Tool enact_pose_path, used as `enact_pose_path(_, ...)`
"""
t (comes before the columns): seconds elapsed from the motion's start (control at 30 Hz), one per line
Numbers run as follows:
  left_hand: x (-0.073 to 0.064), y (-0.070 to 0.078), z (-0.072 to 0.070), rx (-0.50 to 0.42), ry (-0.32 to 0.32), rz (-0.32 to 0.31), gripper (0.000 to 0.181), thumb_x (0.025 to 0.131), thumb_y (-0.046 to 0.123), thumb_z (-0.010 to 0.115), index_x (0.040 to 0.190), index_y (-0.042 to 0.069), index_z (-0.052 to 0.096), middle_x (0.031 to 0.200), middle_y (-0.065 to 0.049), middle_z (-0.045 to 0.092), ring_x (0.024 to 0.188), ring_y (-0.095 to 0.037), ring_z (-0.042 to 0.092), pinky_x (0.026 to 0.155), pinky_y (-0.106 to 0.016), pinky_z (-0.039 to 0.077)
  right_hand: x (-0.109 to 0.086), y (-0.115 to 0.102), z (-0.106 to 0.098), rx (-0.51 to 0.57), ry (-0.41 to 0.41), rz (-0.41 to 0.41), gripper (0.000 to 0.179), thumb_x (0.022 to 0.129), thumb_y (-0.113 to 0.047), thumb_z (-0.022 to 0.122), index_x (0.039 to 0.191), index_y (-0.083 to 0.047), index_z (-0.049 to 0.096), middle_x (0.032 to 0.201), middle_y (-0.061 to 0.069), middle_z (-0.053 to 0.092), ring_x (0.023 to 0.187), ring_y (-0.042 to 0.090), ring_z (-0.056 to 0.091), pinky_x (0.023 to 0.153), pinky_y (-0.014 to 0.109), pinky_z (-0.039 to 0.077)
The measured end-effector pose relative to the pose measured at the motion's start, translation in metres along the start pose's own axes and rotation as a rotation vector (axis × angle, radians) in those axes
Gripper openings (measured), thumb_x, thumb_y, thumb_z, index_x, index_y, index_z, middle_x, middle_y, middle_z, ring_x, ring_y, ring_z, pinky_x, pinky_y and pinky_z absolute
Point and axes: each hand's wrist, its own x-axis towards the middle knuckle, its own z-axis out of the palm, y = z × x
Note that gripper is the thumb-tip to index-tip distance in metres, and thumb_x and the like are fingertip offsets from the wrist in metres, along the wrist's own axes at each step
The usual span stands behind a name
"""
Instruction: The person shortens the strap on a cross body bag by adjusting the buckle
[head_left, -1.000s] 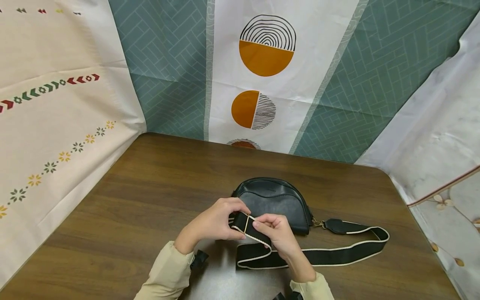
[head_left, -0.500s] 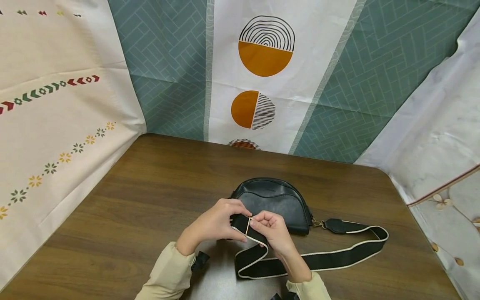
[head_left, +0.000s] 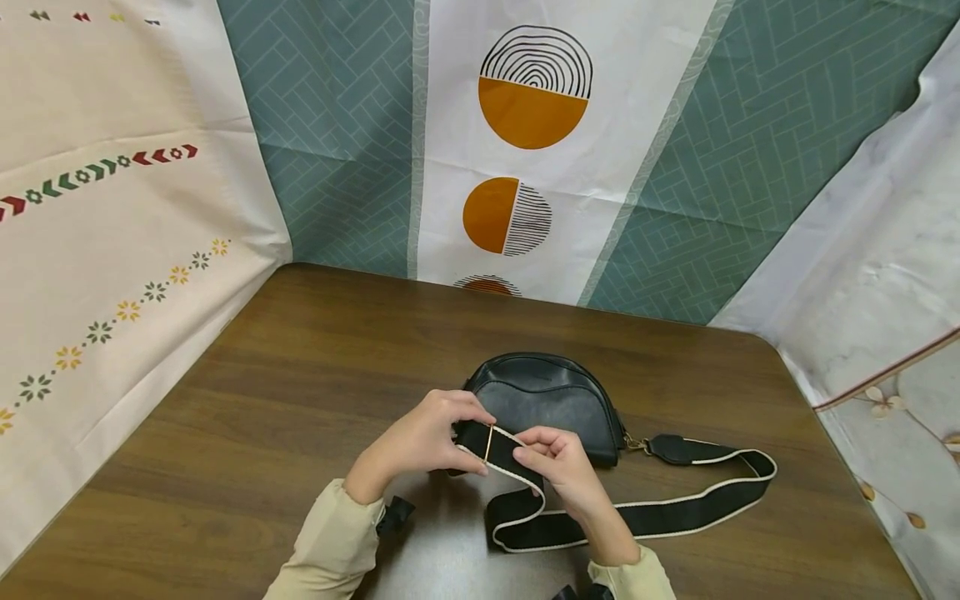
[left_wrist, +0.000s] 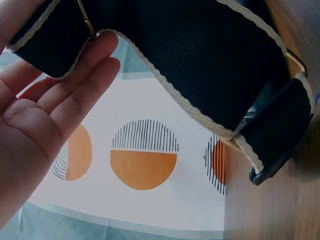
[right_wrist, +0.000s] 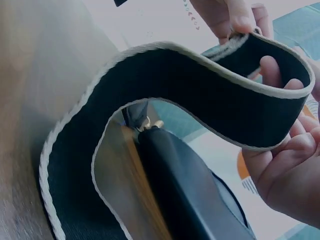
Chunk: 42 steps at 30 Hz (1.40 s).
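My left hand (head_left: 423, 433) pinches the gold slider buckle (head_left: 489, 444) of a black strap with white edging, thumb below and fingers above. Just right of the buckle, my right hand (head_left: 566, 475) pinches the strap (head_left: 693, 511) between thumb and fingers. In the right wrist view, the strap bends around fingertips of the right hand (right_wrist: 295, 165). Behind both hands stands a black half-moon handbag (head_left: 543, 408), its lower left part covered by the left hand and strap. A gold clasp (head_left: 636, 446) joins the strap's leather end to the bag's right side.
Everything lies on a brown wooden table (head_left: 300, 358). The strap's slack makes a long loop to the right. Patterned cloths (head_left: 337, 150) hang behind the table and along both sides.
The right hand came close to the buckle, then drew right along the strap, so more strap shows between the hands. The slack near the right wrist shifted. The bag stays put.
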Motion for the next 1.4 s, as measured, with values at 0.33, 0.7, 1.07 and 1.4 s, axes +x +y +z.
enact_pose_path(0.33,-0.003,-0.004,-0.005,-0.014,0.032,-0.007,0.045,0.058,0.020,0.084,0.094,0.000,0.067,0.089,-0.001,0.061,0.078,-0.009,0.055,0.066,-0.020,0.045,-0.003,0.000,-0.010,-0.091,0.015,0.065,0.020,0.085,0.001,0.055,0.081,-0.014,0.066,0.072,-0.002,0.066,0.062,0.005,0.059,0.051,0.017,0.046)
enact_pose_path(0.7,-0.003,-0.003,-0.006,-0.013,-0.014,-0.060,0.042,0.062,0.019,0.082,0.097,0.002,0.065,0.093,-0.002,0.061,0.082,-0.012,0.055,0.070,-0.022,0.045,-0.002,0.001,-0.006,-0.091,0.078,0.036,0.028,0.084,0.006,0.054,0.082,-0.017,0.070,0.076,-0.002,0.067,0.069,0.007,0.061,0.059,0.019,0.048)
enact_pose_path(1.07,-0.001,0.004,-0.003,0.024,-0.040,-0.068,0.043,0.060,0.021,0.082,0.096,0.004,0.065,0.093,0.000,0.061,0.085,-0.010,0.055,0.073,-0.021,0.044,0.002,-0.001,0.002,-0.079,0.088,0.031,0.014,0.084,0.006,0.054,0.086,0.001,0.068,0.077,-0.001,0.067,0.069,0.007,0.061,0.058,0.019,0.048)
enact_pose_path(1.4,0.004,0.012,0.003,0.115,-0.042,-0.033,0.046,0.059,0.027,0.083,0.095,0.004,0.066,0.092,0.002,0.062,0.087,-0.011,0.057,0.078,-0.022,0.043,0.009,0.000,0.013,-0.065,0.065,0.029,0.023,0.085,0.004,0.054,0.081,0.026,0.049,0.070,-0.004,0.064,0.063,0.005,0.058,0.056,0.017,0.046)
